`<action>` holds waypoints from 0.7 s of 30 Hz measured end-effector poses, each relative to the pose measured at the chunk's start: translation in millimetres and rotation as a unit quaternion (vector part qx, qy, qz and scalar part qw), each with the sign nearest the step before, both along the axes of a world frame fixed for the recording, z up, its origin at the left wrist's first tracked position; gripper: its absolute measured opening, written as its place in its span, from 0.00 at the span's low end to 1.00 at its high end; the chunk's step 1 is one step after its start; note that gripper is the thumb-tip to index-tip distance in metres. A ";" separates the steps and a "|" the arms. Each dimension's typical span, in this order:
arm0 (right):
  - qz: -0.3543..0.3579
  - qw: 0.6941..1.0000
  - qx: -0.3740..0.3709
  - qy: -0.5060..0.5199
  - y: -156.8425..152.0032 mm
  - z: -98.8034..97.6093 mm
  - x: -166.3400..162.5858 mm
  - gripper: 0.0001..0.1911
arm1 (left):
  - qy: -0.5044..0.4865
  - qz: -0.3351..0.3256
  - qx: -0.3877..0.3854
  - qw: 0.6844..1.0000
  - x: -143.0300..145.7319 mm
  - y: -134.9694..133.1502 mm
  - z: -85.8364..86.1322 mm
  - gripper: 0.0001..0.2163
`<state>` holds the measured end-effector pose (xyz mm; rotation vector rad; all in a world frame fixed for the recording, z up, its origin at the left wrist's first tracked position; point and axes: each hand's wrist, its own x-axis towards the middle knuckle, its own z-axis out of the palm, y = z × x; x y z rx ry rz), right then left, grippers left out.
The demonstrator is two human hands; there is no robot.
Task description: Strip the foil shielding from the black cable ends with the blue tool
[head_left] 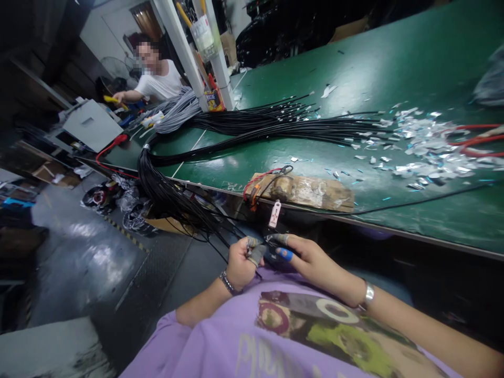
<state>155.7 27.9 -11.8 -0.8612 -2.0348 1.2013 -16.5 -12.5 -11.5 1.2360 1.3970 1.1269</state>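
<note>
In front of my body, my left hand (244,263) is closed around a thin black cable (225,259). Grey wraps cover its fingertips. My right hand (309,258) is pinched close beside it, with one grey-wrapped and one blue-wrapped finger. A small shiny scrap shows near the right fingertips, but what they grip is too small to make out. Black cables hang off the table edge in a tied bundle (157,181) to the left of my hands. Just beyond my hands, a white tag-like piece (274,214) hangs at the table edge.
Two bunches of black cables (252,135) lie across the green table (413,58). Foil and plastic scraps (421,149) cover its right part. A worn wooden block (315,192) sits at the front edge. Behind a white post, a co-worker (159,79) stands near grey cables (177,116).
</note>
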 end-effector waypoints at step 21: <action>-0.023 0.996 -0.084 0.004 0.0 -14.3 -4.5 0.22 | 0.204 0.036 0.228 0.951 -9.9 1.7 -20.4 0.04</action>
